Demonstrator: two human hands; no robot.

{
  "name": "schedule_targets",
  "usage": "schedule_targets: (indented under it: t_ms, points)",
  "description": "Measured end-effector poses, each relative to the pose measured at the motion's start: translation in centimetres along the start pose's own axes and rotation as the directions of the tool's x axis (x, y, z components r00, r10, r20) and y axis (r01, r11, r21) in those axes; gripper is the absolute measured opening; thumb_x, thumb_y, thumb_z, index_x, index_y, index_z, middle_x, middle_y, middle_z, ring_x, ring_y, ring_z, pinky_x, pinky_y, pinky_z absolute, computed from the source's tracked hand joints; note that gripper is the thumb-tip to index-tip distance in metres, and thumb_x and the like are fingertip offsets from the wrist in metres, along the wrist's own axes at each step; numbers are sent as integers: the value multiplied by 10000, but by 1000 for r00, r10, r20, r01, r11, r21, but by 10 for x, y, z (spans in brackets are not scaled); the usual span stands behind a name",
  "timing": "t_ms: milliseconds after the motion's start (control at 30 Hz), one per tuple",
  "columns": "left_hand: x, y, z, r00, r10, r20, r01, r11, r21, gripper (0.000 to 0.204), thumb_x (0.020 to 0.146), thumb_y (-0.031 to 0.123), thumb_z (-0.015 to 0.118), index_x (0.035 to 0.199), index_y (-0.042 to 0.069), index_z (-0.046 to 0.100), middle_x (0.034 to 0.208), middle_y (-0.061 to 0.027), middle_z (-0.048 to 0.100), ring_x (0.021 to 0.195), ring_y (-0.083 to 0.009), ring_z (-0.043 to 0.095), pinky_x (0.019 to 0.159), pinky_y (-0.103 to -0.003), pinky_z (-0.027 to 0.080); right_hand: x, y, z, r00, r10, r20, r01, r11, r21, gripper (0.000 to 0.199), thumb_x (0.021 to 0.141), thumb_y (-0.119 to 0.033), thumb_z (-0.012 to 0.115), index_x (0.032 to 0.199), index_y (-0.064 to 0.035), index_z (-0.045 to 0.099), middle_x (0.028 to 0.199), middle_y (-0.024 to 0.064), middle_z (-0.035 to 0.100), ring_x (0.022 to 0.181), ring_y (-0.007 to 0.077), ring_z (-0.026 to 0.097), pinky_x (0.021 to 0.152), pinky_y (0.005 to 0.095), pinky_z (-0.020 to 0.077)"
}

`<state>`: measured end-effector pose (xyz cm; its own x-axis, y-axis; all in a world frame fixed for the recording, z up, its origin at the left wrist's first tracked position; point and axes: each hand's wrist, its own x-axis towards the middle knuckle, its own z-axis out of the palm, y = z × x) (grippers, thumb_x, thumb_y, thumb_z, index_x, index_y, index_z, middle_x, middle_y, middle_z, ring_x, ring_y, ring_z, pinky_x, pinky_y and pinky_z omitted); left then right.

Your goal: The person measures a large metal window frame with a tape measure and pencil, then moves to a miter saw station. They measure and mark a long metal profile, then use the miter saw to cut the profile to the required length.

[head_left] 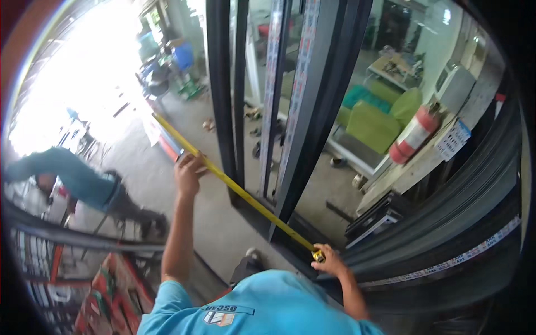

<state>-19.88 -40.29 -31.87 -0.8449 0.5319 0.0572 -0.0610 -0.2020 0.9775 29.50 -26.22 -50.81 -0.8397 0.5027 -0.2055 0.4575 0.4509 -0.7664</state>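
Observation:
A yellow tape measure is stretched slantwise across the front of dark upright window or door frame profiles. Its case sits in my right hand, the fingers wrapped round it low on the right. From there the yellow blade runs up and left to my left hand, whose fingers are closed at the blade. The blade's free end sticks out beyond that hand. Something small and dark shows by the left fingertips, too unclear to name. The blade passes close in front of the profiles; whether it touches them I cannot tell.
A co-worker in a teal top bends over at the left. Dark profiles lie stacked at the right, below a red fire extinguisher. Behind the frames stands a green chair. Red metal parts are at the lower left.

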Motion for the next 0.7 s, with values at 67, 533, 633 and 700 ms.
schedule_targets:
  t_ms: [67, 533, 633, 700]
  points:
    - [93, 42, -6, 997, 75, -14, -74, 996, 47, 163, 950, 205, 608, 970, 55, 668, 789, -14, 570, 753, -126, 607, 591, -220, 512, -10, 0, 5, 984, 81, -161, -62, 990, 123, 678, 707, -265, 808, 1308, -111, 534, 1215, 169, 564, 1154, 363, 552, 971, 416, 455]
    - [289, 240, 273, 806, 370, 462, 46, 740, -671, 265, 978, 111, 542, 1145, -93, 512, 1057, -179, 610, 1002, -307, 660, 843, -396, 615, -53, -150, -1, 506, 590, -629, -69, 755, 652, 391, 749, -169, 823, 1023, -18, 589, 915, 82, 627, 839, 151, 620, 703, 305, 497]
    - [260, 278, 318, 810, 353, 469, 99, 705, -702, 318, 991, 109, 497, 1210, -116, 452, 1145, -223, 555, 1063, -353, 629, 859, -384, 608, -19, -192, -24, 343, 488, -803, 35, 847, 530, 313, 789, -138, 785, 984, -23, 569, 853, 29, 581, 752, 91, 559, 640, 278, 477]
    - [263, 299, 343, 744, 423, 517, 162, 637, -753, 346, 1012, 149, 444, 1236, -115, 431, 1242, -278, 499, 1129, -421, 576, 932, -478, 572, -1, -219, -39, 315, 482, -817, 114, 836, 537, 319, 793, -108, 766, 1019, -22, 558, 864, 22, 558, 752, 107, 531, 661, 282, 473]
